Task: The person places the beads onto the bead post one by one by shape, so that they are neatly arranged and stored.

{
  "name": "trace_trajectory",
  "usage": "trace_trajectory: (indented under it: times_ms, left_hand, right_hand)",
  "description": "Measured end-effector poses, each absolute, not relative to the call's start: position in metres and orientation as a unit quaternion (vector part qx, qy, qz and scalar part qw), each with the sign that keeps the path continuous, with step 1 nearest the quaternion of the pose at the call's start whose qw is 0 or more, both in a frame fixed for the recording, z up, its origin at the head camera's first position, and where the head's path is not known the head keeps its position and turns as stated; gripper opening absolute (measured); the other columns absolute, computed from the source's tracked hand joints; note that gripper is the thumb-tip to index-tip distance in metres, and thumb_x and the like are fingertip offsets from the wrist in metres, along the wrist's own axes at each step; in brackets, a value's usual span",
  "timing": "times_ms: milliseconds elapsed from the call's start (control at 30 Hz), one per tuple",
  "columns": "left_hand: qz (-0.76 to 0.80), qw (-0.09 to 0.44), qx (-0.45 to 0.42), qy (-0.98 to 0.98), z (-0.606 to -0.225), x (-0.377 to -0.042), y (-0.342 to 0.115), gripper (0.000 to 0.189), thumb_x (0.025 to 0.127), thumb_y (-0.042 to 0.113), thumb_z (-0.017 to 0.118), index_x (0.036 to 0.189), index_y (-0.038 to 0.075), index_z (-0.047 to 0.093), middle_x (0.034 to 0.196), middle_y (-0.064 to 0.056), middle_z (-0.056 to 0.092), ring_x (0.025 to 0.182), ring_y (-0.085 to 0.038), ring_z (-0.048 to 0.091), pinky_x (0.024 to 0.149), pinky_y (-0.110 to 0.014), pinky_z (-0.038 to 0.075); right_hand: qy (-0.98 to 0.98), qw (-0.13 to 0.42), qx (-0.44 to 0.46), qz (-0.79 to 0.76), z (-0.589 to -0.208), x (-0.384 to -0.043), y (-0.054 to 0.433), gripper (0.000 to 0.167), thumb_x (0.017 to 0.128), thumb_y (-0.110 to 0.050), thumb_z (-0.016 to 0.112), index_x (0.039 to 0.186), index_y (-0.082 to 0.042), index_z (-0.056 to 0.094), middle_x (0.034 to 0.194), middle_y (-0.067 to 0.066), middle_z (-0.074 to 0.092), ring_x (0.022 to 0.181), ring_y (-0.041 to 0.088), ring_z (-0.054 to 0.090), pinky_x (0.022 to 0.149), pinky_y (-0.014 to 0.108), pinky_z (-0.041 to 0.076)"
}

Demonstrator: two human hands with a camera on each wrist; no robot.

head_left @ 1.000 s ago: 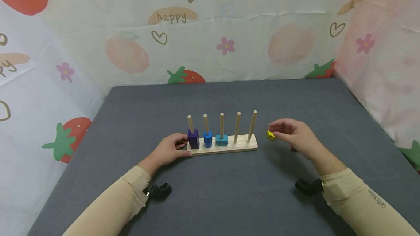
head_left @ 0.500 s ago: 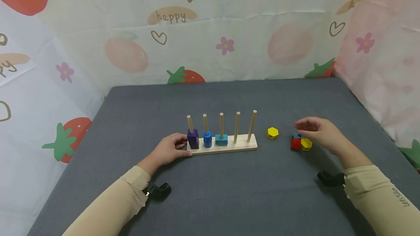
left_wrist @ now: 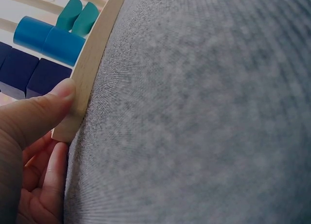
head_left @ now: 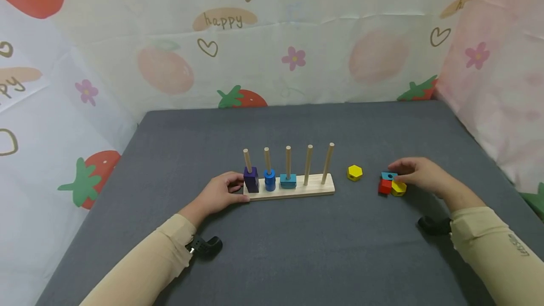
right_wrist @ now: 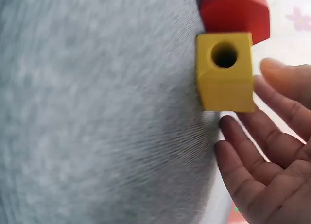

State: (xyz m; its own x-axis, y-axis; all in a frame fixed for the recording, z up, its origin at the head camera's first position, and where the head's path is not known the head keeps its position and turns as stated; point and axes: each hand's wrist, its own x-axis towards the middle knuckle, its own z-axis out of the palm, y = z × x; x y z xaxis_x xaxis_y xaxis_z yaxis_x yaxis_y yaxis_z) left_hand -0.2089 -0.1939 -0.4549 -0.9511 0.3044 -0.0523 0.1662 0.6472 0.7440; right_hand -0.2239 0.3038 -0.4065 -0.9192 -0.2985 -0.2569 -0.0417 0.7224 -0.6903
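My left hand (head_left: 221,191) grips the left end of a wooden peg stand (head_left: 312,185), thumb on its near edge and fingers curled round the end. In the left wrist view the thumb (left_wrist: 58,95) presses the wooden base (left_wrist: 90,71). Dark purple blocks (head_left: 251,181), blue cylinders (head_left: 269,181) and teal pieces (head_left: 287,182) sit on the three left pegs. My right hand (head_left: 425,176) is at a small cluster: a light blue block (head_left: 388,176), a red block (head_left: 385,186) and a yellow hexagonal block (right_wrist: 224,73). Its fingers are spread and loosely bent beside them.
Another yellow hexagonal block (head_left: 354,173) lies alone between the stand and the cluster. The two right pegs (head_left: 327,164) are bare. A grey cloth (head_left: 297,249) covers the table, and a printed curtain (head_left: 272,37) hangs behind it.
My right hand has moved right, from above the lone yellow block to the cluster, then lowered beside the light blue block. The left hand keeps its grip on the stand.
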Motion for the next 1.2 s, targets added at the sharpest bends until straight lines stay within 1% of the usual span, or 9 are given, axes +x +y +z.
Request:
trace_trajectory:
  times_ms: [133,200,400,567,733,867,1000,1100,1200]
  left_hand:
    - [0.397,0.088,0.13,0.904,-0.455,-0.21,-0.194,0.052,0.069,0.029,0.08,0.114,0.011,0.06,0.112,-0.002,0.058,0.106,-0.015,0.055,0.091,-0.028,0.047]
    - [0.395,0.088,0.131,0.905,-0.455,-0.21,-0.194,0.052,0.069,0.03,0.08,0.114,0.011,0.06,0.112,-0.002,0.058,0.106,-0.015,0.055,0.091,-0.028,0.047]
    - [0.391,0.085,0.132,0.907,-0.454,-0.211,-0.195,0.051,0.069,0.029,0.08,0.114,0.012,0.061,0.111,-0.001,0.058,0.105,-0.014,0.055,0.09,-0.028,0.047]
    - [0.389,0.086,0.128,0.908,-0.454,-0.21,-0.195,0.051,0.069,0.03,0.08,0.113,0.012,0.061,0.11,-0.001,0.058,0.105,-0.014,0.055,0.09,-0.028,0.047]
    - [0.385,0.085,0.129,0.91,-0.454,-0.208,-0.195,0.05,0.07,0.03,0.08,0.113,0.012,0.061,0.109,-0.001,0.058,0.104,-0.014,0.055,0.09,-0.028,0.047]
    - [0.386,0.085,0.127,0.91,-0.454,-0.208,-0.195,0.049,0.07,0.029,0.08,0.112,0.012,0.061,0.109,0.0,0.058,0.104,-0.014,0.055,0.09,-0.029,0.047]
    - [0.39,0.089,0.125,0.908,-0.454,-0.208,-0.194,0.049,0.07,0.03,0.08,0.113,0.013,0.062,0.109,0.0,0.058,0.104,-0.014,0.055,0.09,-0.029,0.047]
    - [0.389,0.09,0.127,0.908,-0.455,-0.208,-0.194,0.05,0.069,0.031,0.08,0.113,0.013,0.061,0.109,0.0,0.058,0.104,-0.014,0.055,0.09,-0.029,0.047]
    - [0.391,0.087,0.128,0.907,-0.454,-0.209,-0.194,0.051,0.069,0.031,0.08,0.113,0.013,0.061,0.11,0.0,0.058,0.104,-0.014,0.055,0.09,-0.028,0.047]
  right_hand:
    - [0.908,0.201,-0.087,-0.358,-0.408,-0.226,0.306,0.044,0.088,-0.024,0.061,0.124,0.0,0.053,0.123,0.021,0.053,0.105,0.027,0.051,0.083,0.036,0.049]
    - [0.909,0.202,-0.085,-0.353,-0.408,-0.227,0.305,0.043,0.089,-0.025,0.061,0.123,-0.001,0.053,0.123,0.021,0.053,0.104,0.026,0.051,0.082,0.035,0.049]
    - [0.915,0.203,-0.085,-0.337,-0.409,-0.231,0.304,0.037,0.09,-0.025,0.058,0.119,-0.002,0.058,0.117,0.017,0.056,0.092,0.021,0.051,0.076,0.03,0.047]
    - [0.91,0.209,-0.089,-0.345,-0.412,-0.235,0.305,0.038,0.087,-0.02,0.062,0.118,0.001,0.057,0.113,0.016,0.059,0.089,0.018,0.053,0.074,0.028,0.048]
    - [0.911,0.214,-0.111,-0.334,-0.414,-0.237,0.303,0.039,0.084,-0.019,0.066,0.117,0.001,0.058,0.111,0.015,0.06,0.089,0.02,0.053,0.074,0.029,0.048]
    - [0.912,0.212,-0.128,-0.326,-0.414,-0.238,0.301,0.039,0.084,-0.016,0.066,0.118,0.0,0.057,0.111,0.016,0.06,0.094,0.024,0.055,0.077,0.033,0.049]
    - [0.912,0.223,-0.128,-0.32,-0.413,-0.238,0.3,0.041,0.084,-0.014,0.065,0.122,-0.002,0.055,0.116,0.02,0.056,0.099,0.027,0.053,0.081,0.038,0.049]
    - [0.91,0.229,-0.115,-0.325,-0.413,-0.237,0.3,0.039,0.085,-0.017,0.065,0.121,-0.004,0.057,0.118,0.019,0.056,0.096,0.025,0.052,0.079,0.036,0.048]
    - [0.911,0.222,-0.102,-0.332,-0.413,-0.238,0.3,0.031,0.086,-0.023,0.063,0.111,-0.004,0.061,0.105,0.013,0.06,0.086,0.021,0.051,0.072,0.03,0.046]
